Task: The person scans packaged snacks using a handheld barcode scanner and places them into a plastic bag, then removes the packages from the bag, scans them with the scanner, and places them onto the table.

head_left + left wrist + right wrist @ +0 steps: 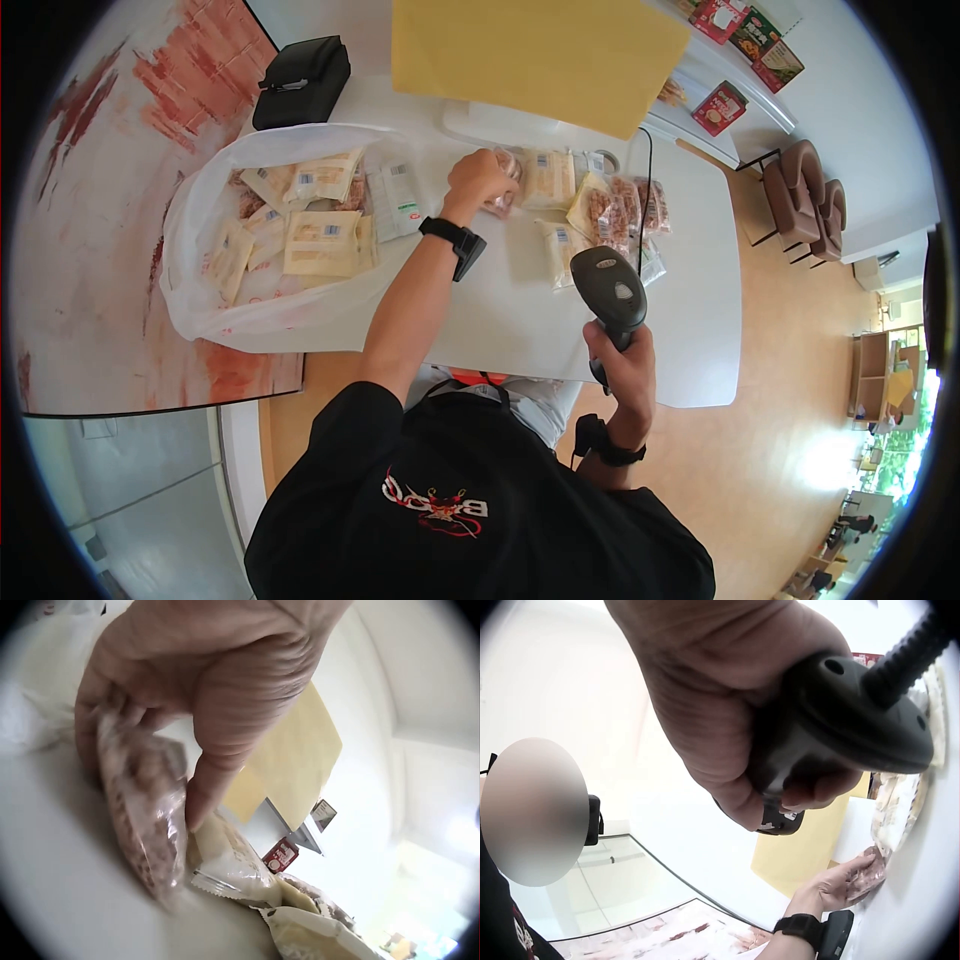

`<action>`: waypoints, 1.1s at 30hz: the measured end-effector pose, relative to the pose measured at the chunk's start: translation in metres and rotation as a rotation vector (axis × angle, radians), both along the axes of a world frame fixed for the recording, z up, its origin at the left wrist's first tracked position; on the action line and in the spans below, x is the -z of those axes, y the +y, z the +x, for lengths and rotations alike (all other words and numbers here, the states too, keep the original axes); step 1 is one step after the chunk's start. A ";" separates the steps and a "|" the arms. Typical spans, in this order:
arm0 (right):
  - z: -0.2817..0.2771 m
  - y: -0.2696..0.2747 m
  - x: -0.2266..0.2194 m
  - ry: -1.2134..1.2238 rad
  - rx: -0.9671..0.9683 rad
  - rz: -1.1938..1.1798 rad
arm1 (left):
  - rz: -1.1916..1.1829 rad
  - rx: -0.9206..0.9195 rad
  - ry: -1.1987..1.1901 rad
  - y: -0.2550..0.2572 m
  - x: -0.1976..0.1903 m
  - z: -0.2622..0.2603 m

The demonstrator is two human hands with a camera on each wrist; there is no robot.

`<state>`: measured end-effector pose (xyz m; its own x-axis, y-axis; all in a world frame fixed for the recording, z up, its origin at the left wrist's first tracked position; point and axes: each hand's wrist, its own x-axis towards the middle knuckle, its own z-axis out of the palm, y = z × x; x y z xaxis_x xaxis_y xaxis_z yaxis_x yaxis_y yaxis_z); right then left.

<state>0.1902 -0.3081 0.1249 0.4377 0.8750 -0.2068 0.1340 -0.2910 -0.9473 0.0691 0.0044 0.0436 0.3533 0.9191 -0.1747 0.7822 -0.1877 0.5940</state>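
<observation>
My left hand (478,182) grips a clear plastic packet of reddish-brown bits (146,814) between thumb and fingers, close over the white table (480,300). In the left wrist view the packet stands on edge and shines at its lower side. My right hand (630,370) holds a black barcode scanner (608,288) by its handle, with its head turned towards the table's far side. From the base of the handle runs a coiled cable (911,660). Beside the left hand lie several cream packets (548,180) and more reddish-brown packets (608,220).
An open white plastic bag (190,285) with several packets stands at the left, a pale packet (397,203) at its right side. Behind it sits a black case (303,82). A yellow board (530,60) rises at the back; small red boxes (720,108) stand beyond, at right.
</observation>
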 end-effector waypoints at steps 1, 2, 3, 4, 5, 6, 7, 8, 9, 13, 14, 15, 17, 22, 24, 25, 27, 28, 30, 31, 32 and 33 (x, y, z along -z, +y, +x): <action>0.000 0.000 0.000 -0.014 0.003 -0.009 | 0.002 -0.001 -0.001 0.001 0.009 -0.004; 0.000 0.001 -0.001 -0.028 0.007 -0.020 | -0.050 0.005 -0.101 0.001 0.016 -0.011; 0.000 0.002 -0.002 -0.027 0.005 -0.019 | -0.102 0.011 -0.200 0.000 0.022 -0.014; -0.001 0.003 -0.003 -0.020 0.000 -0.016 | -0.101 0.009 -0.198 -0.010 0.019 -0.017; -0.002 0.003 -0.003 -0.011 -0.006 -0.015 | -0.302 -0.065 -0.508 -0.026 0.011 -0.023; -0.002 0.003 -0.003 -0.007 -0.007 -0.017 | -0.502 -0.142 -0.817 -0.038 0.005 -0.028; -0.002 0.004 -0.003 0.023 -0.043 -0.052 | -0.502 -0.147 -0.814 -0.045 0.002 -0.033; -0.002 0.004 -0.004 0.054 -0.081 -0.087 | -0.653 -0.157 -0.960 -0.051 0.000 -0.038; -0.004 0.006 -0.004 0.057 -0.086 -0.090 | -0.804 -0.167 -1.107 -0.056 -0.001 -0.043; -0.015 0.012 -0.008 0.008 -0.216 -0.092 | -0.845 -0.172 -1.303 -0.076 -0.005 -0.048; -0.018 0.013 -0.009 0.003 -0.241 -0.095 | -0.850 -0.167 -1.313 -0.079 -0.007 -0.048; -0.020 0.015 -0.010 0.016 -0.252 -0.092 | -0.850 -0.168 -1.319 -0.082 -0.010 -0.049; -0.023 0.016 -0.011 -0.056 -0.257 -0.128 | -0.840 -0.181 -1.307 -0.089 -0.014 -0.052; -0.023 0.016 -0.005 -0.015 -0.217 -0.134 | -0.677 -0.406 -1.363 -0.111 -0.025 -0.075; -0.021 0.015 -0.002 -0.020 -0.209 -0.145 | -0.486 -0.465 -1.397 -0.119 -0.025 -0.097; -0.021 0.015 -0.001 -0.024 -0.199 -0.139 | -0.298 -0.511 -1.438 -0.122 -0.025 -0.110; -0.021 0.018 0.002 -0.025 -0.203 -0.150 | -0.185 -0.564 -1.421 -0.125 -0.018 -0.147; -0.022 0.020 0.000 -0.023 -0.203 -0.160 | -0.074 -0.611 -1.417 -0.124 -0.014 -0.167; -0.022 0.023 0.002 -0.035 -0.219 -0.157 | 0.118 -0.811 -1.399 -0.118 -0.009 -0.201; -0.023 0.024 0.002 -0.059 -0.235 -0.155 | 0.153 -0.893 -1.348 -0.114 -0.006 -0.221; -0.024 0.025 0.001 -0.053 -0.236 -0.158 | 0.187 -0.974 -1.296 -0.111 -0.003 -0.241; -0.025 0.027 -0.001 -0.062 -0.252 -0.152 | 0.238 -1.044 -1.273 -0.109 0.001 -0.257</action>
